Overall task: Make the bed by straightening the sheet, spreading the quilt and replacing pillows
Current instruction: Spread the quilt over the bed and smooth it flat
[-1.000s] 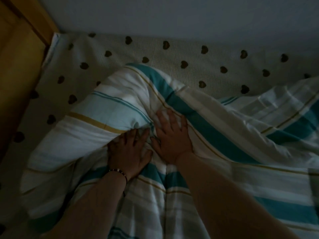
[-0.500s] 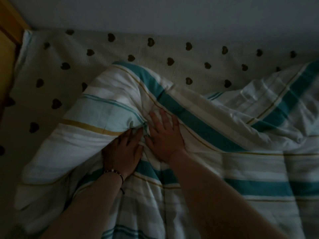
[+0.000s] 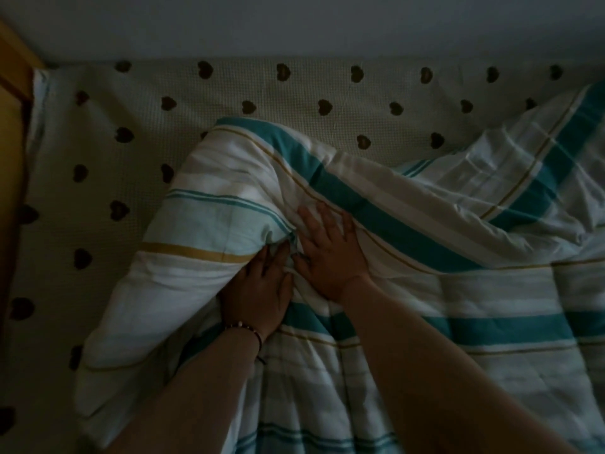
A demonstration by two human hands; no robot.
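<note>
A white quilt [image 3: 425,224] with teal and gold stripes lies bunched on the bed, its left end humped up and folded over. It covers a pale sheet [image 3: 131,132] dotted with dark hearts. My left hand [image 3: 258,290] lies flat on the quilt under the hump, fingertips tucked into the fold. My right hand [image 3: 330,250] presses flat beside it, fingers spread and straight on the fabric. No pillow is in view.
A grey wall [image 3: 294,24] runs along the far side of the bed. A wooden bed frame [image 3: 13,132] stands at the left edge. The bare sheet shows to the left of the quilt and behind it.
The view has shifted to the right, so less of the wooden frame shows. Both hands stay pressed on the same fold of the quilt.
</note>
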